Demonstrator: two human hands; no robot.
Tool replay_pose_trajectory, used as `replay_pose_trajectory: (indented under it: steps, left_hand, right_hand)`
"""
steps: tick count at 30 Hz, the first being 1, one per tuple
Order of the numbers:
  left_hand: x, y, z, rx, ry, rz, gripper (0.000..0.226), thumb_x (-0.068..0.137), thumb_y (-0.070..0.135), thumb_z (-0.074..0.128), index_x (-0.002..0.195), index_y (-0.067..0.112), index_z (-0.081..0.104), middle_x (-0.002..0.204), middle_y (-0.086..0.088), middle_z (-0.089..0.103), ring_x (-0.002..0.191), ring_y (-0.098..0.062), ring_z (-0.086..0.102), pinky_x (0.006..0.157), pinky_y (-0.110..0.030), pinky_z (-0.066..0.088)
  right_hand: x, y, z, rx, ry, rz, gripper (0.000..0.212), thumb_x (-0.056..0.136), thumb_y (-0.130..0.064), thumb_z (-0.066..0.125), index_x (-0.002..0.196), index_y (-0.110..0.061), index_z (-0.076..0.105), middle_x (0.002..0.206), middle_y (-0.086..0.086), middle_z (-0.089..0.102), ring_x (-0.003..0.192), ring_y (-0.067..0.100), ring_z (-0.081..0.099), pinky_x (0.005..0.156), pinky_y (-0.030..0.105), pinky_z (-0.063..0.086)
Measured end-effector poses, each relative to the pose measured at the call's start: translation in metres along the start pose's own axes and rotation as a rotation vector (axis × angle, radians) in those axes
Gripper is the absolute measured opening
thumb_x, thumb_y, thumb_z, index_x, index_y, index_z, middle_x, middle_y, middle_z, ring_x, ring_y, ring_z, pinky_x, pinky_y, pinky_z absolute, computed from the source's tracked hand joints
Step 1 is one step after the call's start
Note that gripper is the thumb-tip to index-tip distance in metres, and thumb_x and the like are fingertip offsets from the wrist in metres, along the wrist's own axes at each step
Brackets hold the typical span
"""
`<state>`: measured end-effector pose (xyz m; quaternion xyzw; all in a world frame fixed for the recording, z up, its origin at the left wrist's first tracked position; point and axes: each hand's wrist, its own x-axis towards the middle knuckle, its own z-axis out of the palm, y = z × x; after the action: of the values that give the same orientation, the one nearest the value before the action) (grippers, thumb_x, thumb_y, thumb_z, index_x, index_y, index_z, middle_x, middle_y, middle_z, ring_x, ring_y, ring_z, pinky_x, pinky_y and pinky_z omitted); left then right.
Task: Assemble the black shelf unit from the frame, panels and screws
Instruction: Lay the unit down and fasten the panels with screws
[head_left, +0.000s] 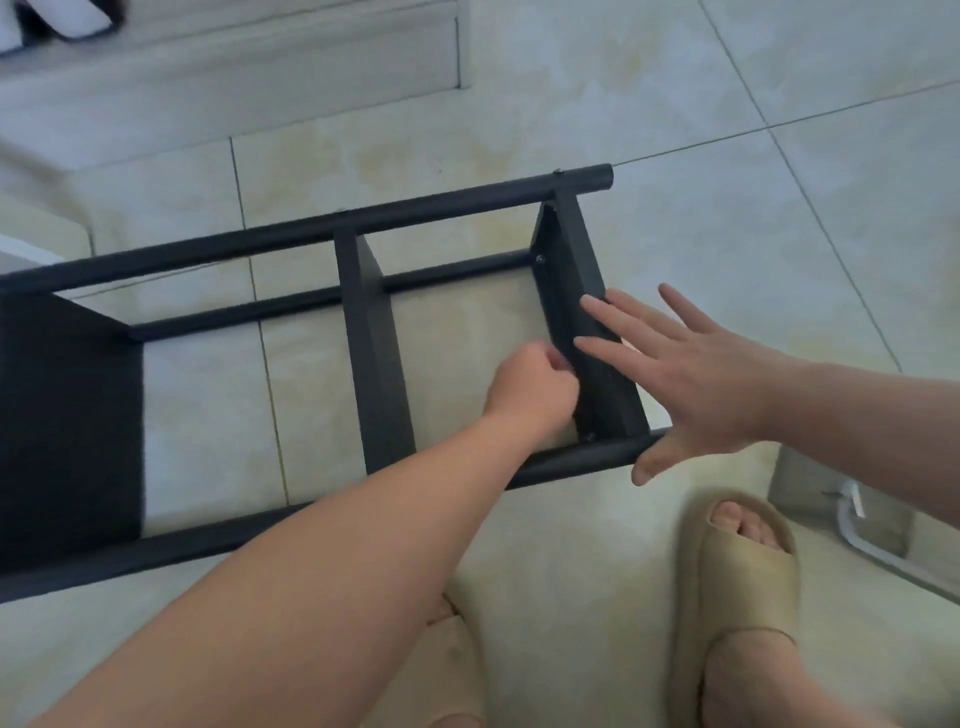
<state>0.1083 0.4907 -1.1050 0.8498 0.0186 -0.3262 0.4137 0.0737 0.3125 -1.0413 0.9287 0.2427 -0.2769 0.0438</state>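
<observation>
The shelf (363, 218) lies on its side on the tiled floor (675, 130), long tubes running left to right, with three panels already standing between them. The work is at the right panel (571, 270), the end one.

The right hand (691, 374) is spread flat, fingers straight and apart. It presses on that panel's outer side, with the thumb down by the near tube (582, 457). The left hand (530, 384) is tucked in against the panel's inner face with its fingers curled. Whether it pinches a screw or a small key I cannot tell, as the knuckles hide it.

One screw (540, 258) shows at the panel's far inner corner, and another (588, 436) at the near corner by the tube. My guess is the step is fastening this last panel, so the job looks well along.

The next move would want the flat hand bracing the panel square while the curled one turns or seats the fixing. A slip there could cross the thread or tilt the panel.

The middle panel (374, 343) and the left panel (67, 415) stand further along. Near me are the person's tan slippers (743, 571), and a white cable (852, 525) lies to the right.
</observation>
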Motion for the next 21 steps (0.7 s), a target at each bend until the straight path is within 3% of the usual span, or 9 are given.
replay_pose_trajectory:
  steps: [2, 5, 7, 10, 14, 17, 21]
  left_hand:
    - [-0.012, 0.021, -0.009, 0.071, 0.145, 0.085, 0.016, 0.093, 0.015, 0.048, 0.084, 0.025, 0.056, 0.088, 0.005, 0.062, 0.081, -0.015, 0.057, 0.064, -0.029, 0.040]
    - [-0.029, 0.069, -0.012, 0.220, 0.145, 0.346, 0.015, 0.093, 0.013, 0.045, 0.089, 0.025, 0.052, 0.095, 0.006, 0.059, 0.081, -0.012, 0.053, 0.063, -0.025, 0.035]
    - [-0.038, 0.104, -0.004, 0.326, 0.038, 0.482, 0.015, 0.093, 0.015, 0.046, 0.097, 0.027, 0.052, 0.104, 0.006, 0.058, 0.091, -0.014, 0.054, 0.072, -0.028, 0.040]
    - [-0.054, 0.147, 0.023, 0.542, -0.186, 0.628, 0.016, 0.094, 0.018, 0.046, 0.104, 0.028, 0.053, 0.112, 0.006, 0.057, 0.103, -0.017, 0.055, 0.085, -0.032, 0.044]
    - [-0.075, 0.176, 0.071, 0.944, -0.436, 0.809, 0.023, 0.096, 0.024, 0.047, 0.118, 0.027, 0.054, 0.125, 0.003, 0.053, 0.116, -0.021, 0.050, 0.094, -0.041, 0.046]
    - [-0.081, 0.181, 0.108, 1.250, -0.507, 0.996, 0.033, 0.098, 0.026, 0.045, 0.129, 0.024, 0.054, 0.133, 0.000, 0.052, 0.124, -0.025, 0.045, 0.093, -0.042, 0.047]
    - [-0.075, 0.164, 0.154, 1.457, -0.555, 1.273, 0.036, 0.099, 0.036, 0.042, 0.129, 0.021, 0.053, 0.139, 0.000, 0.051, 0.132, -0.023, 0.041, 0.101, -0.041, 0.042]
  right_hand:
    - [-0.022, 0.001, -0.008, 0.135, -0.005, 0.071, 0.128, 0.060, -0.104, 0.024, 0.159, -0.029, -0.007, 0.166, -0.006, -0.024, 0.152, 0.014, -0.024, 0.122, 0.045, -0.017]
    - [-0.068, 0.019, -0.010, 0.283, 0.006, 0.214, 0.102, 0.076, -0.089, 0.028, 0.159, -0.031, 0.015, 0.169, -0.006, 0.007, 0.155, 0.014, 0.005, 0.125, 0.041, 0.008]
    - [-0.101, 0.039, -0.004, 0.298, 0.010, 0.325, 0.081, 0.089, -0.072, 0.041, 0.156, -0.030, 0.026, 0.165, -0.005, 0.025, 0.150, 0.018, 0.023, 0.120, 0.041, 0.025]
    - [-0.153, 0.062, 0.015, 0.393, 0.018, 0.492, 0.059, 0.097, -0.053, 0.051, 0.151, -0.032, 0.037, 0.154, -0.006, 0.040, 0.141, 0.020, 0.038, 0.110, 0.041, 0.037]
    - [-0.204, 0.085, 0.061, 0.461, -0.057, 0.652, 0.045, 0.102, -0.043, 0.048, 0.145, -0.031, 0.046, 0.146, -0.002, 0.050, 0.132, 0.025, 0.048, 0.100, 0.037, 0.043]
    - [-0.217, 0.104, 0.095, 0.536, -0.147, 0.753, 0.039, 0.103, -0.034, 0.046, 0.140, -0.025, 0.053, 0.136, 0.002, 0.060, 0.123, 0.027, 0.055, 0.084, 0.029, 0.037]
    - [-0.205, 0.123, 0.142, 0.629, -0.220, 0.787, 0.040, 0.100, -0.033, 0.053, 0.138, -0.020, 0.056, 0.135, 0.004, 0.062, 0.122, 0.028, 0.057, 0.094, 0.033, 0.046]
